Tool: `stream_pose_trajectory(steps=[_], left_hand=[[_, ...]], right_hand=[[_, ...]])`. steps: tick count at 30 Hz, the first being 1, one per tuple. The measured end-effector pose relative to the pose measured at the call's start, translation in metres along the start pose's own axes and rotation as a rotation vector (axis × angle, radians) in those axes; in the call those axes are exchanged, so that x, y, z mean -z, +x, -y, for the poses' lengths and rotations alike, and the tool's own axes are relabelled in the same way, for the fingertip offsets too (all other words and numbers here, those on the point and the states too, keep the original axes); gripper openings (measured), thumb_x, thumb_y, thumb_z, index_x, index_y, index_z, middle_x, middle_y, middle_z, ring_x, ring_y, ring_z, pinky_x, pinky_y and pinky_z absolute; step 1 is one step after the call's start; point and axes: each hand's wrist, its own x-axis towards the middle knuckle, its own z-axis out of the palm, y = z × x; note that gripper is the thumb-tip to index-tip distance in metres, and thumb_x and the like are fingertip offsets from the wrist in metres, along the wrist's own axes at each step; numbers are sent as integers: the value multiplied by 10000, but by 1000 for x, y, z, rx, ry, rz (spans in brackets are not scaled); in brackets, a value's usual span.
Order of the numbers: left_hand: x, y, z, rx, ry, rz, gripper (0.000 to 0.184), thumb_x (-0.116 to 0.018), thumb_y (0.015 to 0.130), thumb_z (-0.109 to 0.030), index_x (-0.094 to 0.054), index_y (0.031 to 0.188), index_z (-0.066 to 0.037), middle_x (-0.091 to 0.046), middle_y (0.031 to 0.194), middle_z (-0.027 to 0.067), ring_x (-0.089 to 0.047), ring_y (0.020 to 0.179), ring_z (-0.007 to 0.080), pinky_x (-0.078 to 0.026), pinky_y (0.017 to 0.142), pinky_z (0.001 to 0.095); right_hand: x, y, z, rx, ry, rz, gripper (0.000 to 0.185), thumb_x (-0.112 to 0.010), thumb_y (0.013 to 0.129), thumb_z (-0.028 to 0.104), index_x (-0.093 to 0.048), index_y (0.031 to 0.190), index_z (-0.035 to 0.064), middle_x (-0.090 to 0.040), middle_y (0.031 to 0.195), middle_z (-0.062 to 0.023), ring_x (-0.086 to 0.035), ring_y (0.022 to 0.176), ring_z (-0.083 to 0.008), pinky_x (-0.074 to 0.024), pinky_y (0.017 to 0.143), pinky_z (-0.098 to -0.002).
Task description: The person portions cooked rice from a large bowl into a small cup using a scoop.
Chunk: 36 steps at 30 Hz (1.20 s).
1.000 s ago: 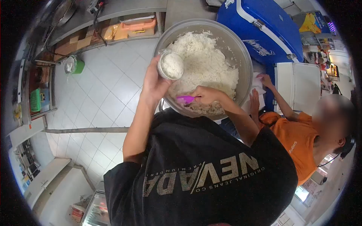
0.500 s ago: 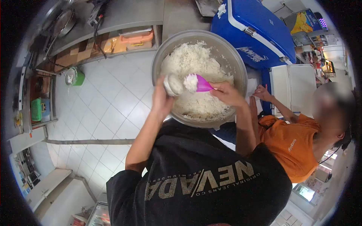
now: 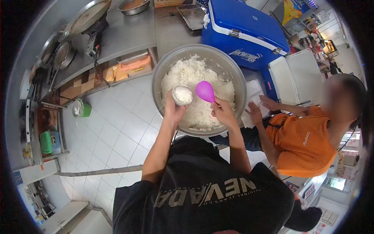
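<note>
A wide metal pot [image 3: 240, 93] holds a large heap of white rice [image 3: 187, 70]. Over its near left part, my left hand [image 3: 174, 110] is wrapped round a small round bowl [image 3: 182, 95] with rice in it. My right hand [image 3: 223, 112] grips the handle of a purple rice paddle [image 3: 205, 91], whose broad blade is raised above the rice, just right of the bowl. Bowl and paddle are apart. No rice shows on the side of the blade facing me.
Beyond the pot stands a blue cooler [image 3: 245, 31] beside an open white-lidded box [image 3: 302, 74]. A person in an orange shirt [image 3: 304, 144] has both hands near white sheets [image 3: 253, 91] at right. Pans [image 3: 87, 17] and a metal tray [image 3: 193, 17] lie on the steel counter [image 3: 128, 35].
The paddle first came up from the pot with rice on its tip, and its blade now shows no rice. The view has shifted, showing more of the counter.
</note>
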Motion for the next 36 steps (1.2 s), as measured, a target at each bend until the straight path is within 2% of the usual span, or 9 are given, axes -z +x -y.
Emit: stream_pose_trajectory(steps=[2, 11, 14, 17, 20, 23, 28, 34, 36], left_hand=[[-1, 2, 8, -12, -5, 3, 399, -323, 1066, -366, -547, 1283, -117, -616, 1256, 93, -607, 1154, 242, -521, 958, 475], [11, 14, 36, 29, 128, 100, 417, -321, 1071, -380, -556, 1268, -98, -626, 1227, 98, -618, 1120, 244, -531, 948, 440], [0, -3, 28, 80, 146, 55, 390, -348, 1073, -375, -551, 1241, -88, -645, 1147, 92, -637, 1052, 234, -531, 940, 439], [-10, -12, 30, 91, 170, 21, 372, -356, 1074, -359, -551, 1224, -79, -652, 1129, 90, -644, 1035, 228, -530, 941, 437], [11, -3, 32, 106, 211, 104, 376, -346, 1074, -351, -553, 1229, -78, -644, 1170, 91, -630, 1083, 224, -525, 957, 434], [16, -8, 28, 138, 194, 107, 388, -337, 1073, -358, -555, 1234, -79, -636, 1202, 94, -616, 1119, 224, -513, 978, 433], [0, -27, -2, 51, 106, 81, 425, -333, 1067, -361, -556, 1288, -76, -643, 1226, 80, -636, 1112, 217, -551, 932, 413], [-6, -64, -38, 12, -103, 161, 478, -405, 1040, -382, -493, 1377, -54, -517, 1419, 145, -488, 1315, 325, -396, 1099, 527], [-13, -75, -29, 42, -124, 130, 498, -432, 1026, -402, -483, 1391, -67, -515, 1423, 141, -476, 1327, 329, -397, 1095, 544]], right_hand=[[-1, -9, -7, -118, 261, 46, 415, -506, 972, 103, -537, 1386, 82, -638, 776, -194, -628, 649, -275, -507, 639, -378], [-47, -26, 39, 79, -206, 29, 381, -436, 946, 27, -588, 1296, 8, -617, 1218, -293, -601, 1167, -413, -471, 981, -415], [-5, -12, 37, 132, -356, 266, 346, -468, 931, 38, -633, 1233, 5, -634, 1188, -288, -616, 1141, -408, -479, 967, -418], [29, -17, 75, 73, -335, 144, 300, -505, 931, 68, -660, 1175, -8, -651, 1162, -276, -624, 1119, -404, -481, 961, -421], [-11, -4, 43, 272, -402, 190, 300, -491, 956, 140, -676, 1172, 44, -654, 1156, -247, -625, 1087, -417, -484, 935, -494], [-3, -2, 47, 199, -502, 387, 286, -513, 952, 144, -674, 1147, 9, -656, 1150, -252, -627, 1097, -401, -482, 951, -450], [56, -30, 63, 206, -120, 228, 314, -508, 1000, 166, -651, 1214, -14, -685, 1179, -195, -621, 1178, -308, -443, 1021, -360], [58, -110, 6, 159, -87, -46, 613, -483, 1038, 198, -213, 1548, -10, -382, 1529, -264, -509, 1325, -262, -383, 1074, -338], [52, -145, -9, -100, -82, -59, 693, -507, 1032, 222, -123, 1547, -36, -501, 1327, -288, -586, 1096, -282, -439, 963, -359]])
